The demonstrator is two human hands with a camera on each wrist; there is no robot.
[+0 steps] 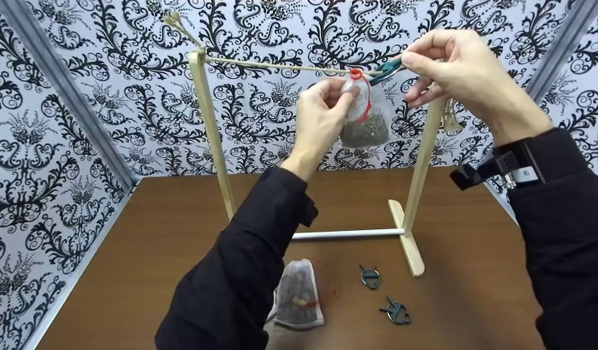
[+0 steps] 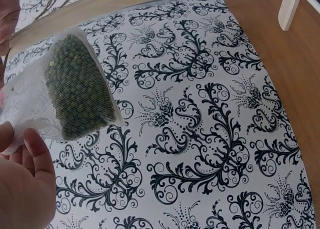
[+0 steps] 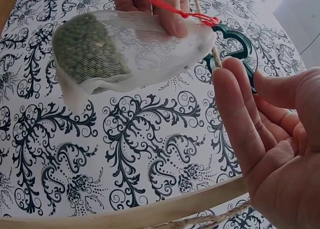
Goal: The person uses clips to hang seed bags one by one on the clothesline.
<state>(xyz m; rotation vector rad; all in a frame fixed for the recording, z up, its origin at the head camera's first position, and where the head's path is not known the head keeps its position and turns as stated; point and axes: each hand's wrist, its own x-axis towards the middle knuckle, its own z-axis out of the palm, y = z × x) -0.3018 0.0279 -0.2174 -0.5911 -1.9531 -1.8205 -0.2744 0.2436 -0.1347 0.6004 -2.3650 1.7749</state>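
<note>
My left hand (image 1: pixel 321 119) pinches the upper end of a white mesh drawstring bag (image 1: pixel 366 131) close under a rope (image 1: pixel 274 65). Small green, bead-like grains fill the bag's lower part, plain in the left wrist view. A red drawstring (image 1: pixel 356 74) is gathered at its mouth, touching the rope. Between thumb and fingers my right hand (image 1: pixel 457 73) pinches a dark green plant clip (image 1: pixel 387 70), just right of the bag's top. The right wrist view shows the heart-shaped clip (image 3: pixel 241 41) beside the rope; whether its jaws grip the bag cannot be told.
A wooden stand with two posts (image 1: pixel 420 165) and a white crossbar (image 1: pixel 350 234) holds the rope. On the brown table (image 1: pixel 167 238) lie another filled mesh bag (image 1: pixel 299 296) and two green clips, one farther back (image 1: pixel 370 277) and one nearer (image 1: pixel 396 312). Patterned walls enclose the table.
</note>
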